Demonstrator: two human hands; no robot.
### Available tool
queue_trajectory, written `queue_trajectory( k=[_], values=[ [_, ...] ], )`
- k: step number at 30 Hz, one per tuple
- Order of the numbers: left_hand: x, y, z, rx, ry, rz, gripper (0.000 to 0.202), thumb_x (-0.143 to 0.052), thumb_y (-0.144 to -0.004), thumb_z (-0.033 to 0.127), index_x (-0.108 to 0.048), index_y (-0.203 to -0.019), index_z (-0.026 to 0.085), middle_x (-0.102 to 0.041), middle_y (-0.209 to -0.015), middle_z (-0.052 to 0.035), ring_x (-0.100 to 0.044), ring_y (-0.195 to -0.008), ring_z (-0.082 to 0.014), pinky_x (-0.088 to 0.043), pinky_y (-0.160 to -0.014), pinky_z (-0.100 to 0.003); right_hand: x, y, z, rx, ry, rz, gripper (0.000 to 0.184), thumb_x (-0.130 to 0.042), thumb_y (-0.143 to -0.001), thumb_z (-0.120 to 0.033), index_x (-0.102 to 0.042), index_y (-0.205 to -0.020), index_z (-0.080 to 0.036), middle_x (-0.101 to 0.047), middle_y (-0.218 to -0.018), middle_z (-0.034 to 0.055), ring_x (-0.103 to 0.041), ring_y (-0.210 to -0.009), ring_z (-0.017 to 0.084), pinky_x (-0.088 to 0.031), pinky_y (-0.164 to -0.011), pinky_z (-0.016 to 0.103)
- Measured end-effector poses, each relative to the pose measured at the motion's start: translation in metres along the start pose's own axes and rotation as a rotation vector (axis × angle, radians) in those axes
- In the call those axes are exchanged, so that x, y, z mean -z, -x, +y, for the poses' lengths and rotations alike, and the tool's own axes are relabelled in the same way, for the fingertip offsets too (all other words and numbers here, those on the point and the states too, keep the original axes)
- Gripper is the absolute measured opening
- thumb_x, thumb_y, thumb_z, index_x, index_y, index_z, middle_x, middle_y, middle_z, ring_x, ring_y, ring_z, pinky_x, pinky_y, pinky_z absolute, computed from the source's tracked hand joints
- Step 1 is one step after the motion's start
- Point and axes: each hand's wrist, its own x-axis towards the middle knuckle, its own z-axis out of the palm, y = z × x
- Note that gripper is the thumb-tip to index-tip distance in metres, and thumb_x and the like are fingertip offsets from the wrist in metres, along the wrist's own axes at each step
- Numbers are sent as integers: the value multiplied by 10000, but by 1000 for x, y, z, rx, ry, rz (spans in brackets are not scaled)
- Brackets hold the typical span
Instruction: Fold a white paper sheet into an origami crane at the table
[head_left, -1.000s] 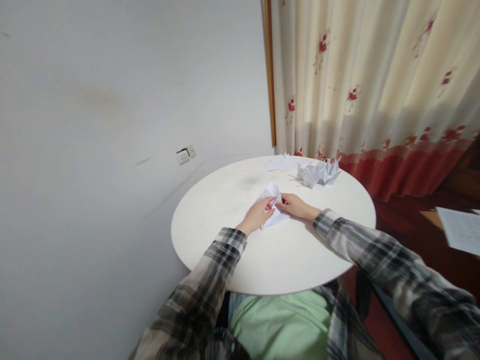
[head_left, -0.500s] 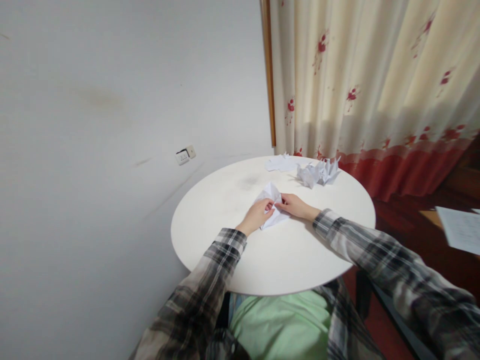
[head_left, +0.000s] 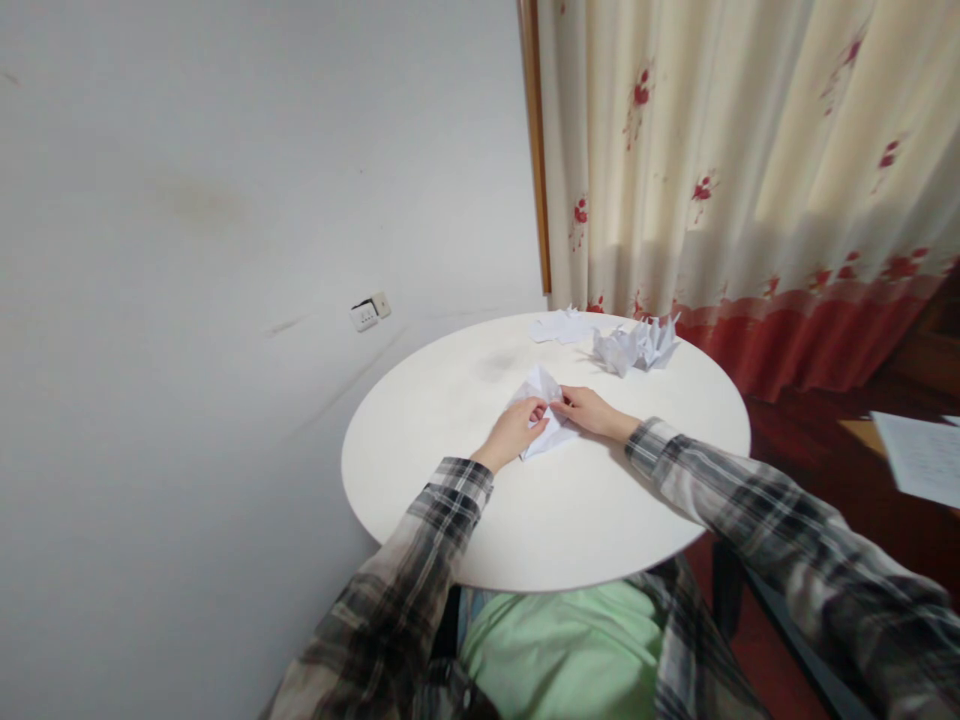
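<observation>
A white sheet of folded paper [head_left: 553, 440] lies near the middle of the round white table, with creases across it. My left hand [head_left: 517, 430] comes at it from the lower left, its fingers closed on the paper's middle. From the right, my right hand [head_left: 589, 408] pinches the paper close to the left fingertips. The fingertips of both hands almost meet and cover part of the folds between them.
Several folded white paper figures [head_left: 636, 346] with pointed tips stand at the table's [head_left: 420, 440] back right. Flat white paper [head_left: 559, 327] lies at the back edge. A wall with a socket [head_left: 365, 317] is on the left, a flowered curtain [head_left: 735, 150] behind.
</observation>
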Motion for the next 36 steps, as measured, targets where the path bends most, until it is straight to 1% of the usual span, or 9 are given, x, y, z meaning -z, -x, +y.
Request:
queue_trajectory(
  k=[8,12,16,18,20,24,30,33,36],
  values=[
    [1,1,0,-11,60,18,278,-523,-712,204,-475,-983,166,-554,-789,-11,-505,-711,-112,-419,-692,-247,4,3,-6,23,-82,-21,207,-483,-746,-288,-565,-834,-119,-583,-709,30,-454,-603,104,-317,-566,199],
    [0,1,0,-4,82,22,311,-543,-689,185,-456,-987,168,-542,-783,-1,-502,-702,-105,-423,-678,-241,5,4,-6,47,-61,-10,226,-497,-737,-322,-555,-808,-116,-556,-676,20,-431,-577,97,-303,-546,200],
    [0,1,0,11,99,16,290,-555,-673,172,-463,-947,167,-533,-783,1,-505,-704,-102,-428,-666,-235,4,3,-6,47,-50,-5,265,-486,-748,-385,-538,-773,-126,-535,-649,7,-413,-561,92,-289,-533,200],
    [0,1,-1,14,112,10,283,-557,-669,169,-466,-937,165,-535,-793,-5,-507,-708,-104,-430,-666,-236,3,3,-6,32,-53,1,318,-453,-766,-442,-526,-753,-133,-527,-638,4,-408,-555,93,-286,-531,204],
    [-1,1,-2,10,117,7,283,-549,-676,170,-471,-948,165,-540,-804,-11,-508,-715,-107,-430,-676,-243,3,2,-5,22,-74,3,390,-373,-799,-498,-518,-747,-140,-528,-638,7,-409,-557,97,-289,-537,209],
    [-3,1,-5,-9,129,3,278,-513,-706,174,-482,-982,165,-552,-834,-22,-504,-720,-108,-427,-692,-250,2,2,-4,12,-102,4,475,-237,-838,-532,-504,-743,-151,-535,-656,19,-427,-586,110,-303,-566,221],
    [-4,1,0,1,186,-9,307,-475,-683,117,-491,-987,160,-540,-796,-4,-478,-667,-90,-414,-649,-225,2,4,-3,36,-195,-5,514,-184,-844,-541,-507,-756,-151,-529,-674,23,-445,-619,118,-329,-601,231],
    [-3,2,3,39,195,-22,355,-467,-637,80,-488,-982,160,-510,-742,18,-445,-607,-76,-397,-595,-206,2,4,-4,48,-235,-20,525,-188,-838,-551,-515,-762,-147,-533,-681,24,-452,-624,119,-342,-610,234],
    [-2,2,4,73,178,-31,341,-471,-627,91,-496,-960,162,-493,-707,31,-420,-570,-70,-378,-560,-200,3,5,-5,59,-251,-41,518,-197,-837,-552,-510,-754,-147,-529,-663,19,-453,-615,117,-350,-611,233]
  ],
)
